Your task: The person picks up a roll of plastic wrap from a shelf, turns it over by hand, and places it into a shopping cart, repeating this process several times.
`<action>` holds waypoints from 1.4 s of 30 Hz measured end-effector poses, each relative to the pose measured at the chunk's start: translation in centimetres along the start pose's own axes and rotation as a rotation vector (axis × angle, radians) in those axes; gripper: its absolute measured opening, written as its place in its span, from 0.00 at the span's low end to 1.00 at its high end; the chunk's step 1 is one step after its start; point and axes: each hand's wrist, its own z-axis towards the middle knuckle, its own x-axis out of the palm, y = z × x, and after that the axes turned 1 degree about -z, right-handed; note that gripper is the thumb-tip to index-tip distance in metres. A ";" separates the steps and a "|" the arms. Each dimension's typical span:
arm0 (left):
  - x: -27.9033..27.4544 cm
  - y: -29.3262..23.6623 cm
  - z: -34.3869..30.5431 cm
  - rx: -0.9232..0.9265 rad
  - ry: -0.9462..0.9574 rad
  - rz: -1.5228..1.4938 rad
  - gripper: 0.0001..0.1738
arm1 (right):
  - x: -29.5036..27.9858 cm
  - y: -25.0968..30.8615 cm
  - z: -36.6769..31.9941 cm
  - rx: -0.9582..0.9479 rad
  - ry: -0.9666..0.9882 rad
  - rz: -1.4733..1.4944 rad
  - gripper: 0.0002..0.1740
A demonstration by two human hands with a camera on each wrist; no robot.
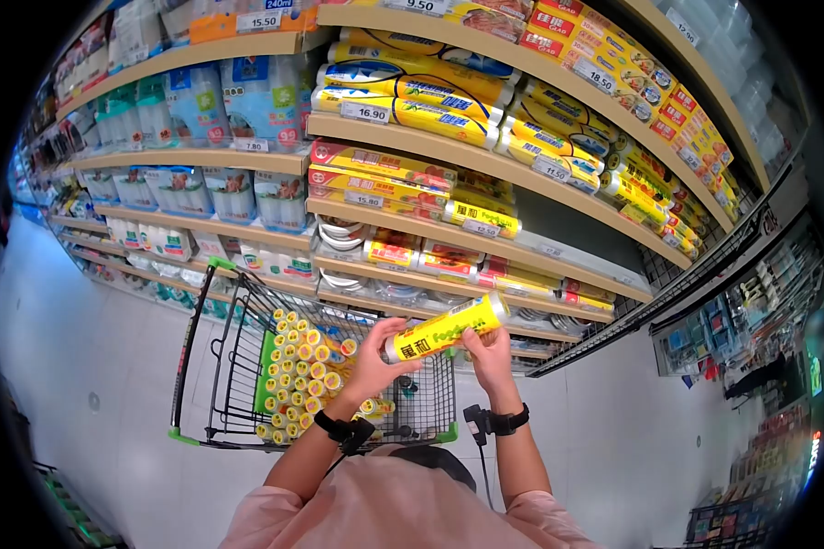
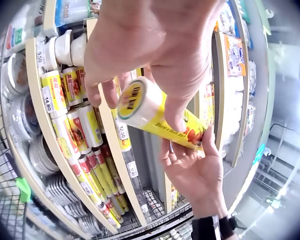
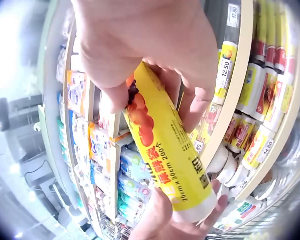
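A yellow roll with white ends (image 1: pixel 449 330) is held tilted above the cart by both hands. At its lower left end the left hand (image 1: pixel 375 360) grips it, and the right hand (image 1: pixel 493 360) grips near its upper right end, thumb on the label. In the left wrist view the left hand (image 2: pixel 155 55) curls over the roll (image 2: pixel 160 117), with the right hand (image 2: pixel 192 172) under its far end. The right wrist view shows the right hand (image 3: pixel 145 40) around the roll (image 3: pixel 162 145) and the left hand (image 3: pixel 165 215) at its near end.
A shopping cart (image 1: pixel 453 393) stands below the hands, with many yellow-capped rolls (image 1: pixel 293 375) on its left side. Shelves (image 1: pixel 412 127) of yellow rolls, boxes and bowls rise in front. Plastic cups (image 1: pixel 279 201) stand on the left shelves. Grey floor (image 1: pixel 613 412) lies at right.
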 end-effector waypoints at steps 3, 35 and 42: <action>0.2 -0.3 -0.1 -0.028 0.001 -0.153 0.37 | -0.9 0.6 -0.1 0.062 -0.047 0.038 0.12; 4.0 1.0 3.4 -0.297 -0.066 -0.289 0.23 | -10.2 -0.6 -0.2 0.263 -0.112 0.422 0.22; 4.9 2.5 5.3 -0.235 -0.249 -0.349 0.37 | -12.9 -1.0 2.6 0.396 -0.138 0.392 0.16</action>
